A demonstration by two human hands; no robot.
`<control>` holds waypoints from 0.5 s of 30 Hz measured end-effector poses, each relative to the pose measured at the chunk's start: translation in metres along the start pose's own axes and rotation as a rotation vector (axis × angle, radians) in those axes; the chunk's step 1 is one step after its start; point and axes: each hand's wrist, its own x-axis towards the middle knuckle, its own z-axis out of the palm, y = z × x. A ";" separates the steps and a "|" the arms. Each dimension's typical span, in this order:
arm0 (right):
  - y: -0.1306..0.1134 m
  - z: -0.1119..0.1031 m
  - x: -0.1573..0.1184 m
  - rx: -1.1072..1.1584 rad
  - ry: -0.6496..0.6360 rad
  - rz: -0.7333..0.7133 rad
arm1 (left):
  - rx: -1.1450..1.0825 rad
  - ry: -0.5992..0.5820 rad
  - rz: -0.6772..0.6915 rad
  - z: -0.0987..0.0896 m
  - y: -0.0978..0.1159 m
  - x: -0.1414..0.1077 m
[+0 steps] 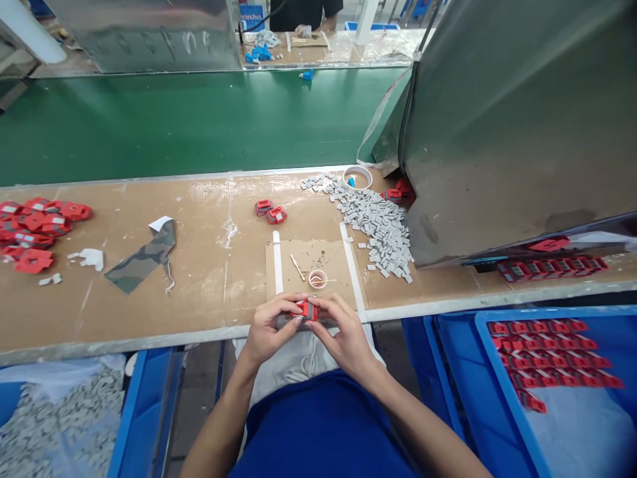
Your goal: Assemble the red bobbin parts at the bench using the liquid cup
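Observation:
Both hands meet at the table's front edge. My left hand [271,330] pinches the left side of a small red and grey plastic part [309,310], and my right hand [343,332] grips its right side. Just beyond the fingers stands a small round cup [317,279] with a thin stick across it. A white stick [297,267] lies to the cup's left on a cardboard sheet [288,285] edged with white tape. Two red parts [270,211] rest farther back. To the right spreads a heap of small grey pieces [381,229], with a tape roll [357,178] at its back.
Red parts [37,229] pile at the left, near a camouflage cloth [144,255]. A metal housing [497,133] rises at the right above a blue bin [507,411] with rows of red parts. Beyond the green belt [199,126], a person [303,16] is at another table.

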 end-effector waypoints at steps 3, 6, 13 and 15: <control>-0.003 0.001 0.001 -0.060 -0.034 -0.049 | -0.020 0.005 -0.028 -0.002 -0.002 -0.003; -0.005 0.001 0.002 -0.151 -0.037 -0.084 | -0.038 0.016 -0.042 -0.003 -0.003 -0.004; -0.006 0.006 0.005 0.075 0.010 0.062 | -0.111 0.005 -0.037 -0.003 -0.003 -0.003; -0.004 0.010 0.004 0.279 0.025 0.183 | -0.133 -0.025 -0.052 -0.003 -0.006 -0.004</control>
